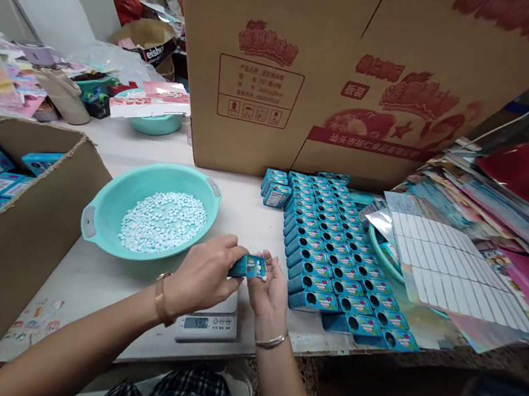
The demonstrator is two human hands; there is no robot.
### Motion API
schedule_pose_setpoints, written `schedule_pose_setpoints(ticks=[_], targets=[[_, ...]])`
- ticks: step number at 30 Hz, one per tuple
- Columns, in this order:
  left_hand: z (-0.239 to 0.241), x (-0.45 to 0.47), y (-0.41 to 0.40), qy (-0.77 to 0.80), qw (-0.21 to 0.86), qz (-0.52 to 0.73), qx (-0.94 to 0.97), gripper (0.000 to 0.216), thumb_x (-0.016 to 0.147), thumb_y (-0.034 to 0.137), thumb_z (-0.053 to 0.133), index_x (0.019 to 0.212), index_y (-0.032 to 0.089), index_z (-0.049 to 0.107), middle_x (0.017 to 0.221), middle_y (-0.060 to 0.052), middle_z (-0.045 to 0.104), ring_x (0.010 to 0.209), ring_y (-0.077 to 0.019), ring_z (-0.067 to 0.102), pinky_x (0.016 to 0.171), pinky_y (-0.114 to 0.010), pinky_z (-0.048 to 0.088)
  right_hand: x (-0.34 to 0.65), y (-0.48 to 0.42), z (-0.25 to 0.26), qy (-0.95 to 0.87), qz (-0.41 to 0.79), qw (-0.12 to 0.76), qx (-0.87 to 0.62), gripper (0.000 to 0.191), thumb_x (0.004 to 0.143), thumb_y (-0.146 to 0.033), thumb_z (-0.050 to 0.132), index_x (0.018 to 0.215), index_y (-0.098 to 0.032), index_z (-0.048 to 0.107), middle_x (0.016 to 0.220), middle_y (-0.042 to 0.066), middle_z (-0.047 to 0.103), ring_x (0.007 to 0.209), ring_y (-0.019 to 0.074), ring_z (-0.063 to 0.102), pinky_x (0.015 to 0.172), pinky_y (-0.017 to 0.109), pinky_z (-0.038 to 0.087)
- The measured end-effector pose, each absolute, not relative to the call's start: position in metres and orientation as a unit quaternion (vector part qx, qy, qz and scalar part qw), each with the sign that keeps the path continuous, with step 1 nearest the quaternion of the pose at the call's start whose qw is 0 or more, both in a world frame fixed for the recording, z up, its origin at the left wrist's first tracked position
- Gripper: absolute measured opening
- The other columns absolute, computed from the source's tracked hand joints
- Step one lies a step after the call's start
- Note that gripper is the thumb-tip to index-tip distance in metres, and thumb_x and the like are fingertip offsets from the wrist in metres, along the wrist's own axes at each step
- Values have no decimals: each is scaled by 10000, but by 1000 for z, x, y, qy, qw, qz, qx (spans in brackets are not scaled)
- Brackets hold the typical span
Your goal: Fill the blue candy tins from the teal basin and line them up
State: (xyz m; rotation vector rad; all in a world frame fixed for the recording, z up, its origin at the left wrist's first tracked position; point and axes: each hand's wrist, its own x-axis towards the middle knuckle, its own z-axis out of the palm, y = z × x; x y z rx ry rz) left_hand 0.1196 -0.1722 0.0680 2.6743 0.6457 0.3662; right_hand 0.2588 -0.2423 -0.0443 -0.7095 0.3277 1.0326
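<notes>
My left hand (204, 277) is closed around a small blue box (244, 265), held tilted over the front of the table. Several white tablets show at the box's right end. Palm up and cupped, my right hand (271, 294) is at that end, its fingers apart; one tablet lies by its fingers. Beneath my hands is a white digital scale (222, 327), partly hidden, with a lit display. Left of them stands a turquoise basin (111, 189) with many white tablets (164, 222) in it. Rows of similar blue boxes (330, 256) are lined up to the right.
A large printed carton (282, 93) stands at the back. At left is an open cardboard box (38, 214) with blue packs inside. Sticker sheets (461, 265) overlap another turquoise basin (387, 256) at right. A second bowl (158, 123) sits behind, under papers.
</notes>
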Motion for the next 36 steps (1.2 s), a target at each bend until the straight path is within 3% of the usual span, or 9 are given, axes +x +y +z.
schedule_pose_setpoints(ticks=[5, 10, 18, 23, 25, 28, 31, 34, 36], targets=[[44, 124, -169, 259, 191, 83, 943, 92, 817, 262, 588, 894, 225, 623, 872, -20, 561, 811, -190, 569, 680, -299, 413, 258, -243, -36, 196, 477, 800, -306, 171, 921, -203, 512, 828, -155, 647, 759, 14, 681, 719, 120, 670, 715, 255, 559], [50, 117, -172, 259, 172, 109, 944, 173, 820, 246, 569, 984, 246, 623, 879, -23, 548, 835, -200, 559, 708, -312, 422, 253, -242, -31, 186, 477, 795, -326, 123, 897, -196, 550, 841, -172, 656, 782, 9, 689, 729, 123, 670, 701, 258, 563], [38, 113, -166, 271, 181, 126, 937, 102, 814, 281, 593, 896, 228, 621, 860, -36, 567, 804, -209, 577, 670, -316, 442, 248, -241, -35, 194, 488, 785, -329, 73, 863, -158, 585, 845, -178, 653, 795, 12, 690, 729, 121, 679, 696, 262, 585], [14, 98, -163, 311, 318, 214, 869, 274, 824, 373, 652, 1053, 226, 622, 932, -25, 650, 864, -199, 628, 745, -310, 490, 257, -249, -37, 160, 493, 788, -333, 138, 806, -67, 606, 874, -180, 643, 832, 20, 696, 755, 106, 674, 716, 251, 591], [-3, 91, -165, 340, 371, 245, 829, 330, 796, 346, 688, 1091, 221, 609, 994, -26, 682, 900, -200, 647, 793, -317, 508, 262, -253, -39, 141, 502, 788, -329, 175, 785, -48, 620, 892, -186, 637, 823, 10, 690, 645, 73, 627, 622, 206, 571], [-25, 81, -170, 364, 398, 245, 806, 330, 778, 277, 694, 1091, 220, 608, 1034, -33, 699, 941, -213, 663, 835, -340, 523, 267, -259, -41, 112, 526, 782, -315, 154, 785, -65, 635, 883, -183, 622, 756, -22, 651, 454, 14, 448, 421, 116, 418], [-29, 67, -174, 361, 408, 218, 810, 486, 750, 277, 728, 1202, 216, 561, 1181, -70, 662, 1080, -251, 636, 933, -399, 507, 272, -267, -41, 72, 534, 779, -320, 105, 790, -119, 671, 829, -182, 597, 691, -49, 588, 414, 4, 364, 362, 100, 312], [-12, 45, -173, 362, 426, 241, 793, 796, 729, 349, 769, 1412, 224, 381, 1370, -117, 547, 1258, -279, 527, 1026, -443, 460, 277, -276, -40, 39, 526, 784, -327, 129, 798, -211, 710, 824, -181, 587, 608, -78, 479, 410, 15, 346, 350, 109, 286], [3, 29, -171, 376, 427, 301, 765, 776, 776, 367, 734, 1439, 240, 351, 1385, -114, 534, 1280, -265, 507, 1029, -431, 461, 281, -282, -39, 27, 520, 789, -325, 146, 810, -250, 712, 852, -175, 594, 561, -97, 395, 401, 21, 328, 341, 117, 272]])
